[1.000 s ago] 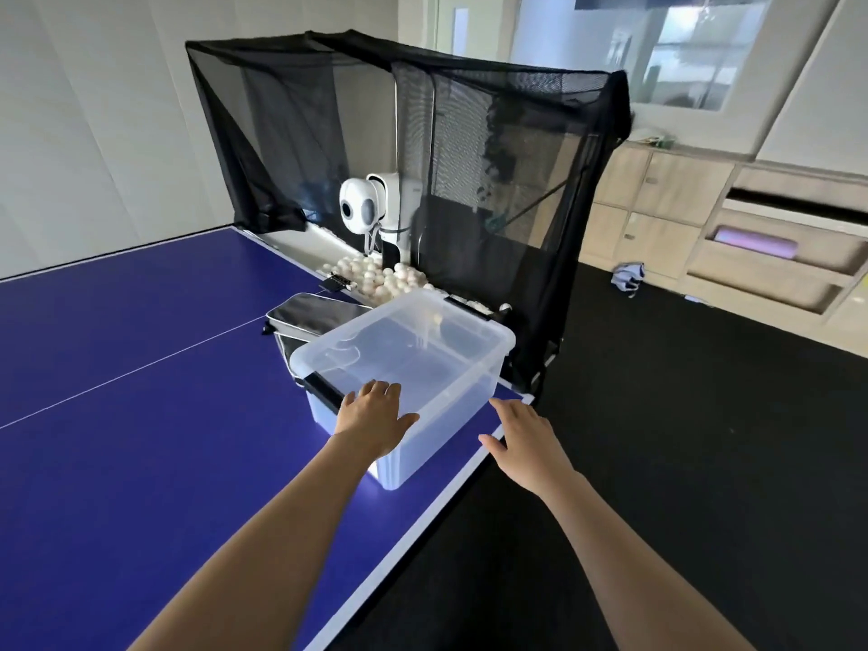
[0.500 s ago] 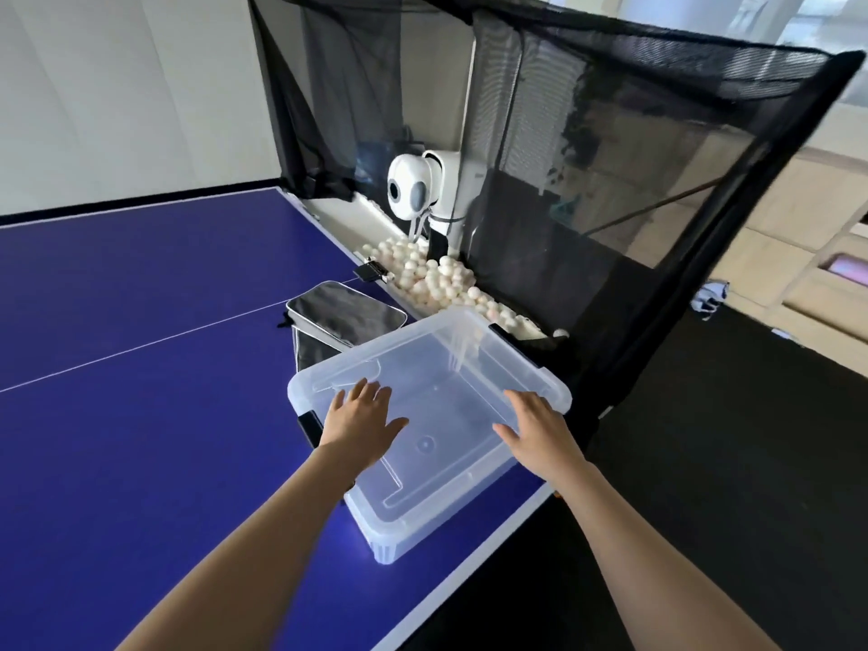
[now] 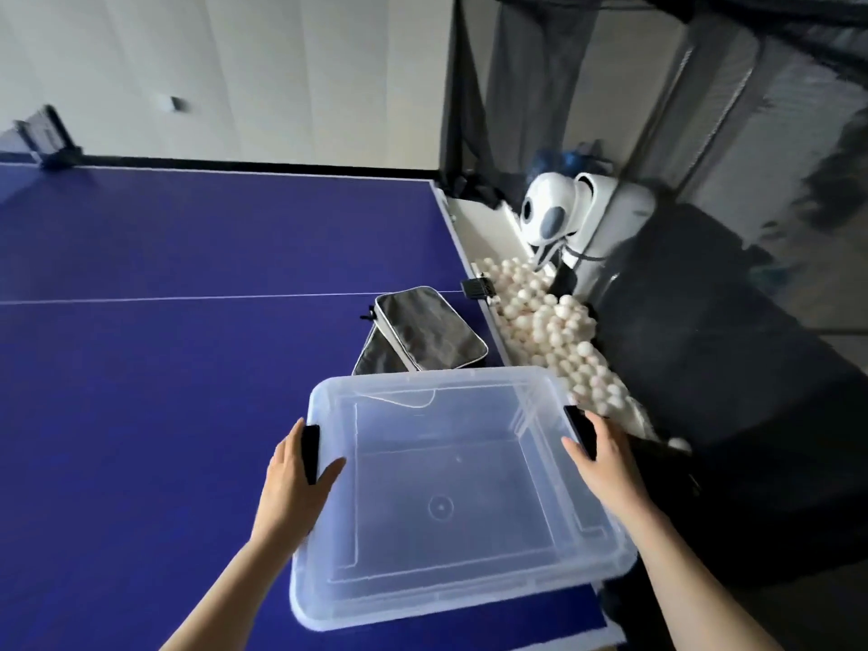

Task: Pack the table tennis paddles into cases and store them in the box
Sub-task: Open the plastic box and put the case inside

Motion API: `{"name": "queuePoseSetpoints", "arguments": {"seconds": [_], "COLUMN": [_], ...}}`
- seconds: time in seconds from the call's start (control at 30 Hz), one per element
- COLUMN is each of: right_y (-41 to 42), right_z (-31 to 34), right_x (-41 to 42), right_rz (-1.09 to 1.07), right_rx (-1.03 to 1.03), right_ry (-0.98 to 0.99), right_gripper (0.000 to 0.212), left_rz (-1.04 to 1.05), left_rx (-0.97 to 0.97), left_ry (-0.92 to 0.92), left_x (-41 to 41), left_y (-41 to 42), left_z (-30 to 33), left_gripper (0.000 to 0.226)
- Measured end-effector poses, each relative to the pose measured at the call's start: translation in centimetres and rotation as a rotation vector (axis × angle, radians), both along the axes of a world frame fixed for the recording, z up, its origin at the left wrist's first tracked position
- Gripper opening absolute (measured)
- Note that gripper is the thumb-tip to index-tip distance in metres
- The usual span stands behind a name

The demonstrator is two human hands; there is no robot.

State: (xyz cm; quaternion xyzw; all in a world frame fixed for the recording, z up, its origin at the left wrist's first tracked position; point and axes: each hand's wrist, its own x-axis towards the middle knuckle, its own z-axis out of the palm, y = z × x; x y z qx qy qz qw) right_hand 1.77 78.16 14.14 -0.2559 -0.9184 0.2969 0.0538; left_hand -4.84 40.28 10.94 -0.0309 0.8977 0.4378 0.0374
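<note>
A clear plastic box (image 3: 422,381) with its lid on sits at the near right corner of the blue table (image 3: 164,368). It has a black latch on each short side. My left hand (image 3: 293,481) grips the left side, thumb on the lid beside the left latch (image 3: 310,451). At the opposite side my right hand (image 3: 610,462) holds the box at the right latch (image 3: 580,425). Just beyond the box lie two black paddle cases: one with white trim (image 3: 430,328) rests on top of the other (image 3: 375,357). No bare paddle shows.
A white ball-feeding machine (image 3: 554,218) and a trough of several white balls (image 3: 549,326) sit off the table's right end inside a black catch net (image 3: 704,133). The table edge runs close under the box. A net post (image 3: 47,138) stands far left.
My view has swung down and closer over the box. Both hands slid from the lid's top outward to the two side latches.
</note>
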Motion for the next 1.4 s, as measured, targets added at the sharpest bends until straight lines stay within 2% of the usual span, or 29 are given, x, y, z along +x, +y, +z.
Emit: {"name": "queuePoseSetpoints", "arguments": {"seconds": [0.17,0.3,0.43,0.53,0.77,0.87,1.1,1.3,1.4], "right_y": [2.2,3.1,3.4,3.6,3.8,4.5,4.8,4.7,5.2], "right_z": [-1.8,-3.1,-3.7,-3.8,-3.6,-3.9,-3.7,-3.7,-3.7], "right_x": [-1.4,-1.3,-1.4,-1.3,-1.0,-0.9,-1.0,-0.9,-0.7], "right_rz": [0.023,-0.038,-0.056,-0.046,-0.063,-0.100,-0.097,-0.090,-0.088], "right_rx": [-0.216,-0.345,-0.576,-0.647,-0.769,-0.843,-0.879,-0.884,-0.911], "right_ry": [-0.084,-0.031,0.052,0.068,0.084,0.096,0.061,0.070,0.033], "right_gripper": [0.069,0.047,0.021,0.020,0.022,0.029,0.032,0.035,0.045], "left_rz": [0.235,0.308,0.321,0.319,0.330,0.330,0.334,0.258,0.159], "left_rx": [0.275,0.453,0.556,0.604,0.711,0.738,0.767,0.822,0.814], "left_ry": [-0.164,-0.204,-0.213,-0.247,-0.357,-0.384,-0.410,-0.468,-0.495], "left_x": [0.7,1.5,1.6,1.7,1.6,1.5,1.6,1.8,1.4], "left_y": [0.3,0.3,0.2,0.2,-0.1,-0.1,-0.4,-1.6,-2.7], "left_z": [-0.1,-0.2,-0.3,-0.4,-0.2,-0.2,-0.1,-0.2,-0.1], "left_gripper": [0.074,0.060,0.050,0.045,0.049,0.048,0.040,0.042,0.046]}}
